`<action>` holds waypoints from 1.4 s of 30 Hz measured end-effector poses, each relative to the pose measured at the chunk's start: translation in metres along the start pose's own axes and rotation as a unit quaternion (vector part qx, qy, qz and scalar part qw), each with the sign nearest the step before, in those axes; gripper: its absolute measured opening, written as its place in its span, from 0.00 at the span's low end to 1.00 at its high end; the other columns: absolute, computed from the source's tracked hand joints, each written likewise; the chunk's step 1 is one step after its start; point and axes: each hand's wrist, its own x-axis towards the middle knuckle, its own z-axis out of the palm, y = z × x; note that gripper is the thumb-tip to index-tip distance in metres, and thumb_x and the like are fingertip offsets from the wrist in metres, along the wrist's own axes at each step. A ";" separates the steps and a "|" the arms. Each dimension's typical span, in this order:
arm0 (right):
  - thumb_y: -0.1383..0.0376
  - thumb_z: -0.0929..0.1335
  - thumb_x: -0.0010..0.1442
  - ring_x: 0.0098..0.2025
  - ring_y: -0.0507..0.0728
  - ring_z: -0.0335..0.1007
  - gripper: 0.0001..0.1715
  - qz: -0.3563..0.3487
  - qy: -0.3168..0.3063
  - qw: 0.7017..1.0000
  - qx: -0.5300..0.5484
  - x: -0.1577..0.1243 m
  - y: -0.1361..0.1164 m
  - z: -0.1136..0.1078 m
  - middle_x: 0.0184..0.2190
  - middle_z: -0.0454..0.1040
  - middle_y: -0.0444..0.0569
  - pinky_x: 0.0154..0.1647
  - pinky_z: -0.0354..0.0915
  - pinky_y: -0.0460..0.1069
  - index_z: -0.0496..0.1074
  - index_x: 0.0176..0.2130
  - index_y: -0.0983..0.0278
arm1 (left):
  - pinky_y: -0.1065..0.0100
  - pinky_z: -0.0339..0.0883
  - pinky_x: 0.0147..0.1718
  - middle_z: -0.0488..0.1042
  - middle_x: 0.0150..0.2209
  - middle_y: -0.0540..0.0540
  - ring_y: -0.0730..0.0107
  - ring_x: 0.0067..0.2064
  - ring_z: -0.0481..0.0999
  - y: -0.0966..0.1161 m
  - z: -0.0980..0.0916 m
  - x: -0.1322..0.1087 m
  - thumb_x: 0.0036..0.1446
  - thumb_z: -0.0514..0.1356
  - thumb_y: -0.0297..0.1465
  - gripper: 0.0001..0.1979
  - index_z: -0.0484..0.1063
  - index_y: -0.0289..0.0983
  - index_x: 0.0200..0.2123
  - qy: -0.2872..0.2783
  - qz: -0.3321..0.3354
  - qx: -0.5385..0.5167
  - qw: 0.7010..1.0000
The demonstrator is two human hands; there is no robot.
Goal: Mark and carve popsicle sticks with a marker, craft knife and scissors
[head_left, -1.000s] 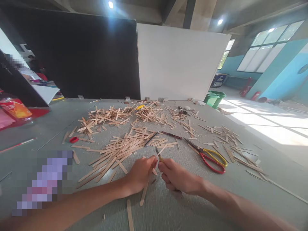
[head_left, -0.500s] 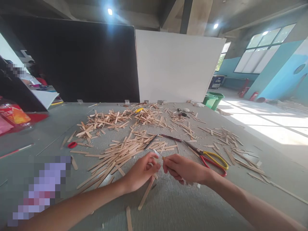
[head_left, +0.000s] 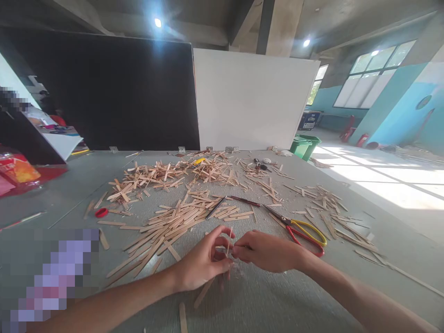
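Observation:
My left hand (head_left: 204,260) is curled, with a thin wooden stick piece (head_left: 229,241) held upright between its fingers. Close beside it, my right hand (head_left: 268,252) is closed in a pinch whose fingertips meet the stick piece; what else it grips is hidden. Under my left hand a craft stick (head_left: 203,293) lies on the grey table (head_left: 249,305), and another craft stick (head_left: 183,318) is nearer to me. Just beyond the hands spreads a heap of craft sticks (head_left: 180,217). Scissors (head_left: 289,222) with one yellow and one red handle lie to the right of it.
Two dark pens (head_left: 244,200) (head_left: 215,207) lie beyond my hands. A red ring (head_left: 101,212) is at left. Piles of stick scraps (head_left: 152,173) and keys (head_left: 261,164) lie farther back, before a black panel (head_left: 138,92) and a white panel (head_left: 253,99). A bottle (head_left: 17,169) stands far left.
Both hands have come slightly lower and closer together. A stick piece now stands upright in my left fingers; the thin pointed thing in my right hand no longer shows. The view has shifted slightly.

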 end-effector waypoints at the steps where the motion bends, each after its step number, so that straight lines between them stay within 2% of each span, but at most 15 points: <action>1: 0.66 0.61 0.69 0.25 0.49 0.51 0.21 -0.012 0.000 1.000 -0.003 0.000 0.001 -0.001 0.21 0.54 0.38 0.28 0.49 0.48 0.56 0.24 0.62 | 0.69 0.72 0.25 0.70 0.46 0.49 0.74 0.29 0.79 0.001 -0.001 -0.001 0.61 0.68 0.39 0.24 0.58 0.44 0.53 -0.001 0.001 0.004 1.000; 5: 0.66 0.61 0.69 0.25 0.50 0.52 0.21 -0.027 -0.013 0.999 -0.019 0.001 -0.001 -0.003 0.21 0.54 0.38 0.29 0.50 0.48 0.56 0.23 0.62 | 0.68 0.73 0.34 0.73 0.47 0.48 0.73 0.31 0.83 0.002 -0.001 -0.002 0.64 0.66 0.36 0.23 0.57 0.44 0.55 -0.021 -0.005 0.016 1.000; 8: 0.66 0.61 0.69 0.26 0.50 0.53 0.22 -0.033 -0.016 0.999 -0.035 0.000 -0.002 -0.001 0.20 0.54 0.38 0.30 0.50 0.47 0.57 0.23 0.62 | 0.67 0.74 0.38 0.74 0.43 0.51 0.71 0.35 0.83 0.001 0.003 -0.004 0.63 0.68 0.37 0.19 0.60 0.42 0.47 -0.022 0.011 -0.007 1.000; 11: 0.66 0.61 0.69 0.25 0.49 0.56 0.21 -0.040 -0.015 0.999 -0.021 0.000 -0.002 -0.002 0.20 0.58 0.38 0.30 0.52 0.46 0.64 0.24 0.63 | 0.67 0.76 0.34 0.74 0.41 0.51 0.67 0.37 0.83 0.001 0.008 -0.005 0.62 0.68 0.41 0.21 0.57 0.42 0.40 -0.020 0.008 -0.031 0.999; 15: 0.66 0.62 0.69 0.24 0.49 0.58 0.19 -0.047 -0.025 0.999 -0.012 -0.002 -0.005 -0.012 0.20 0.60 0.38 0.30 0.54 0.45 0.65 0.25 0.63 | 0.66 0.78 0.31 0.71 0.43 0.51 0.67 0.37 0.83 0.007 0.014 -0.005 0.61 0.69 0.42 0.22 0.56 0.42 0.41 -0.011 0.016 -0.054 0.998; 18: 0.65 0.61 0.69 0.23 0.48 0.58 0.19 -0.032 -0.040 0.999 -0.013 -0.004 -0.005 -0.020 0.21 0.60 0.38 0.28 0.53 0.45 0.65 0.26 0.62 | 0.65 0.79 0.33 0.70 0.43 0.51 0.68 0.36 0.83 0.012 0.015 -0.005 0.61 0.68 0.38 0.21 0.56 0.42 0.41 -0.009 0.029 -0.062 0.998; 21: 0.65 0.61 0.70 0.27 0.49 0.61 0.17 -0.036 -0.046 0.998 -0.006 -0.005 -0.002 -0.025 0.26 0.66 0.40 0.30 0.55 0.45 0.72 0.30 0.62 | 0.67 0.77 0.32 0.68 0.46 0.52 0.72 0.33 0.83 0.012 0.015 -0.005 0.62 0.66 0.32 0.18 0.57 0.42 0.41 -0.003 0.030 -0.045 0.999; 24: 0.66 0.61 0.70 0.28 0.50 0.61 0.16 -0.058 -0.067 0.996 -0.011 -0.006 0.000 -0.030 0.28 0.67 0.40 0.33 0.57 0.45 0.75 0.34 0.61 | 0.69 0.76 0.31 0.69 0.47 0.52 0.75 0.30 0.83 0.009 0.016 -0.005 0.63 0.63 0.28 0.15 0.56 0.42 0.42 -0.002 0.022 -0.017 1.000; 29: 0.64 0.60 0.72 0.25 0.49 0.56 0.18 -0.077 -0.068 0.994 -0.023 -0.006 0.000 -0.036 0.25 0.64 0.39 0.29 0.54 0.46 0.71 0.31 0.62 | 0.69 0.76 0.32 0.72 0.48 0.50 0.74 0.32 0.84 0.010 0.016 -0.001 0.60 0.62 0.25 0.16 0.55 0.42 0.42 0.003 0.021 -0.005 1.000; 36: 0.64 0.60 0.73 0.26 0.49 0.56 0.19 -0.083 -0.066 0.994 -0.017 -0.009 0.002 -0.040 0.25 0.63 0.38 0.30 0.54 0.46 0.68 0.30 0.62 | 0.67 0.77 0.33 0.72 0.47 0.49 0.72 0.32 0.84 0.021 0.015 0.001 0.58 0.61 0.23 0.17 0.54 0.42 0.41 0.003 0.015 0.021 1.000; 42: 0.63 0.61 0.72 0.25 0.50 0.52 0.21 -0.070 -0.063 0.995 -0.031 -0.013 0.002 -0.043 0.22 0.57 0.37 0.28 0.53 0.47 0.59 0.26 0.61 | 0.66 0.77 0.35 0.73 0.47 0.48 0.69 0.34 0.85 0.027 0.016 -0.001 0.60 0.62 0.25 0.17 0.54 0.42 0.41 -0.011 0.017 0.039 0.999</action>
